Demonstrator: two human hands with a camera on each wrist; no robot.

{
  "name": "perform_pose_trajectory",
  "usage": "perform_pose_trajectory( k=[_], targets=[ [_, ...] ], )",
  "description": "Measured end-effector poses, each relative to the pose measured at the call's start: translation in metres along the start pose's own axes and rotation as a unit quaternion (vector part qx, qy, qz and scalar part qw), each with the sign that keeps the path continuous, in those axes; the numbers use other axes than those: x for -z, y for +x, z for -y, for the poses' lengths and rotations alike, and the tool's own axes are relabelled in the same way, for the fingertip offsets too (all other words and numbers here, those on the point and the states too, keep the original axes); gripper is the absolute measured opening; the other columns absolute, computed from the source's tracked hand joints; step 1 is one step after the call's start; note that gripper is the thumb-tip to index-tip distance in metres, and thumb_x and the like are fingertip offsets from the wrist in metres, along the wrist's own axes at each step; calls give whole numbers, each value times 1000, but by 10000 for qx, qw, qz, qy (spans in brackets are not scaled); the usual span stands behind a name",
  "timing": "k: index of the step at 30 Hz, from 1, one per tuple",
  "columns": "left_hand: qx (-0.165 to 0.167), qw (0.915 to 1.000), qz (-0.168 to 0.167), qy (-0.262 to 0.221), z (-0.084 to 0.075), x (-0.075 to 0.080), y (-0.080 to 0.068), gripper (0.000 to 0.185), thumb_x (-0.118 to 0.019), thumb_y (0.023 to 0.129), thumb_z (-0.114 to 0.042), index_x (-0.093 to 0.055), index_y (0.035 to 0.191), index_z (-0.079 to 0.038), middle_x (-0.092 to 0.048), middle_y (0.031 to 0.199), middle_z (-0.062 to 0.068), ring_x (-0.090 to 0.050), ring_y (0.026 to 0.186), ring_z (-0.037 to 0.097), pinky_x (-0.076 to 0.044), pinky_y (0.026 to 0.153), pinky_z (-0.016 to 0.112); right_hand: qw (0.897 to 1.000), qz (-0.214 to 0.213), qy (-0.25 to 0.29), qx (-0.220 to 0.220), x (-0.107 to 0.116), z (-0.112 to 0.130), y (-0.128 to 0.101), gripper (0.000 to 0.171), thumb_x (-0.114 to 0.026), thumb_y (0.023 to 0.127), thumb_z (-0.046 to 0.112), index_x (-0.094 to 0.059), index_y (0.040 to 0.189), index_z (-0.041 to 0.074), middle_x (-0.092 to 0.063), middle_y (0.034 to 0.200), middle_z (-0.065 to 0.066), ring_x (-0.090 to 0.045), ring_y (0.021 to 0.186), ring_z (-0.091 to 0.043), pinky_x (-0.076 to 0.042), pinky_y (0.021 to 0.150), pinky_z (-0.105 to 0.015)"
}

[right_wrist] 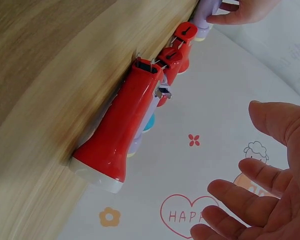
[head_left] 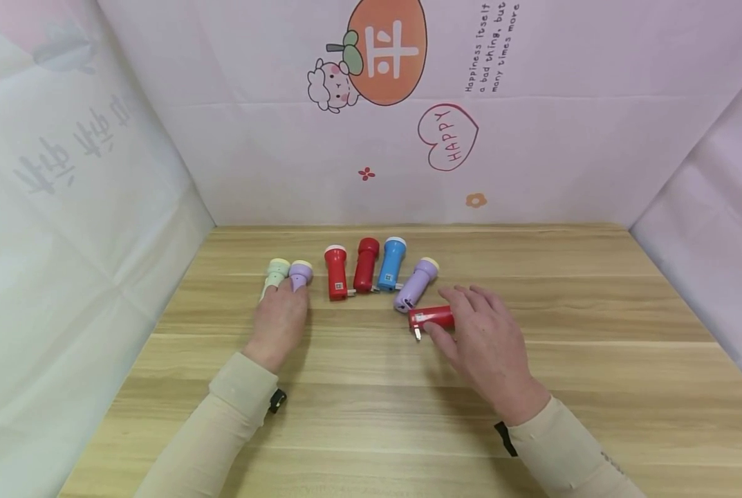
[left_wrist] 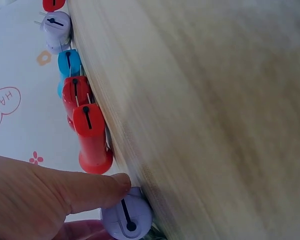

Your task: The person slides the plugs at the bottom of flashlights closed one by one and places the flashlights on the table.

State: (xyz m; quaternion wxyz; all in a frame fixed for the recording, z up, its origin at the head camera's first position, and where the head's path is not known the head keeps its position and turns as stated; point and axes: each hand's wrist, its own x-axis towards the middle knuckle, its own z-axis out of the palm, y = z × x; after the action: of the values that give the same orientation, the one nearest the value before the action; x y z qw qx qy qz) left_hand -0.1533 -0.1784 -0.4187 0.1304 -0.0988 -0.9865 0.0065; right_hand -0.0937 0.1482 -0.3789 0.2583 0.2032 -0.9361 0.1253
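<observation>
At the left of the row, my left hand (head_left: 279,319) grips a purple flashlight (head_left: 300,272), its thumb and fingers about the body in the left wrist view. Touching that flashlight's side is a pale green flashlight (head_left: 277,269), partly covered by the hand. My right hand (head_left: 487,346) hovers by a red flashlight (head_left: 429,317) that lies sideways with its prongs out. In the right wrist view the fingers are spread, apart from this red flashlight (right_wrist: 119,120), whose head has a white rim.
Between the hands lie a red flashlight (head_left: 336,272), a darker red one (head_left: 366,265), a blue one (head_left: 392,264) and a second purple one (head_left: 417,285), several with prongs folded out. Behind the wooden table (head_left: 371,429) hangs a printed cloth (head_left: 258,159).
</observation>
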Motion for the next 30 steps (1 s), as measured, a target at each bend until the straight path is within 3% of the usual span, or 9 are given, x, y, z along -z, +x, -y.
perform_pose_trajectory(
  k=[9, 30],
  targets=[
    [147, 9999, 11, -69, -2, 0, 0, 11, -65, 95, 2, -69, 105, 4, -67, 104, 26, -60, 80, 40, -55, 66, 50, 10000, -30, 34, 39, 0, -1, 0, 66, -91, 81, 37, -65, 131, 3, -72, 124, -23, -68, 116, -43, -50, 109, -56],
    [-137, 9997, -193, 116, -5, 6, 0, 8, -70, 92, 3, -69, 100, 3, -67, 97, 25, -61, 77, 38, -54, 67, 47, 9999, -74, -27, 62, 0, 0, 0, 66, -91, 80, 37, -66, 130, 3, -73, 122, -23, -68, 114, -43, -50, 108, -55]
  ],
)
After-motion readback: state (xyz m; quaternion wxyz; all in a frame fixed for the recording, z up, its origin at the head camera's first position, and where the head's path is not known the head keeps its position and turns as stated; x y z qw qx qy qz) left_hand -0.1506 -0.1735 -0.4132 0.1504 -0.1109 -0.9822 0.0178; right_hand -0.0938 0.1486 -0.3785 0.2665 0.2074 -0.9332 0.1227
